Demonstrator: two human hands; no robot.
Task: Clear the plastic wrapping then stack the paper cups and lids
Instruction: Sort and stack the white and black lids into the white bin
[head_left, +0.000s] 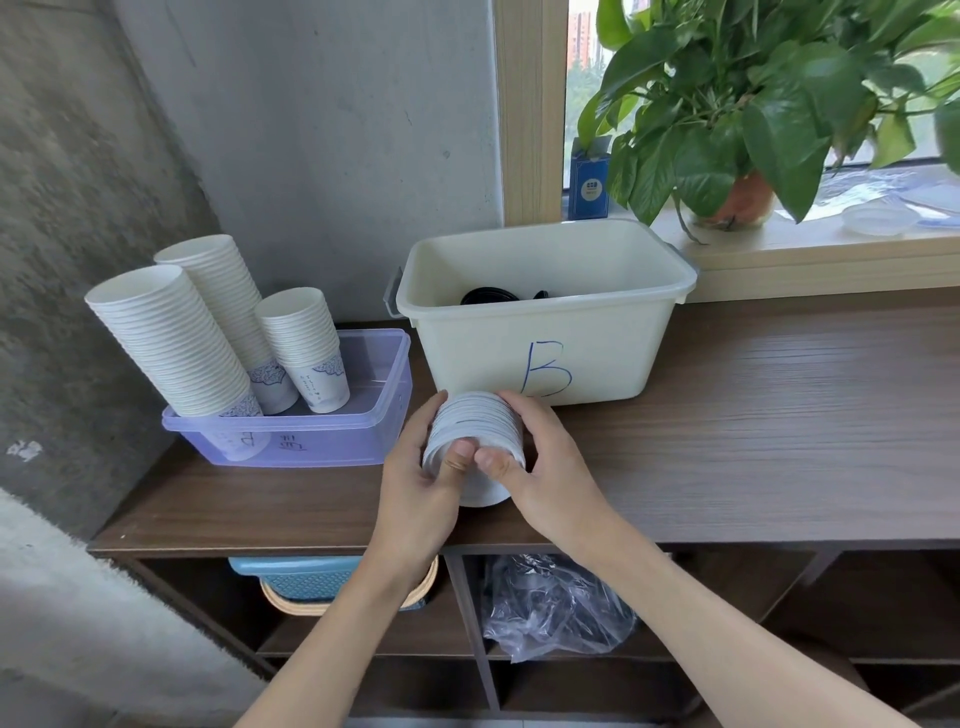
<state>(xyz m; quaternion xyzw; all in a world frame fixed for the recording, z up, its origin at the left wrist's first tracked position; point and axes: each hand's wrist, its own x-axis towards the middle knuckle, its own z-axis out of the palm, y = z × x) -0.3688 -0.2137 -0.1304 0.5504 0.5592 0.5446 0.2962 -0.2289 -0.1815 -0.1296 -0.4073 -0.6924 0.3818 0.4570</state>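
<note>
A stack of white lids (480, 426) lies on its side over the wooden shelf top, held between both hands. My left hand (415, 483) grips its left end and my right hand (550, 467) its right end, thumbs meeting in front. Three leaning stacks of white paper cups (176, 338) stand in a translucent purple bin (332, 436) at the left. Crumpled clear plastic wrapping (556, 608) lies in the shelf compartment below.
A cream tub marked "B" (597, 332) with dark items inside stands behind the lids. A potted plant (748, 130) and a blue box (589, 182) sit on the windowsill. A blue basket (306, 577) rests under the shelf top. Concrete wall at the left.
</note>
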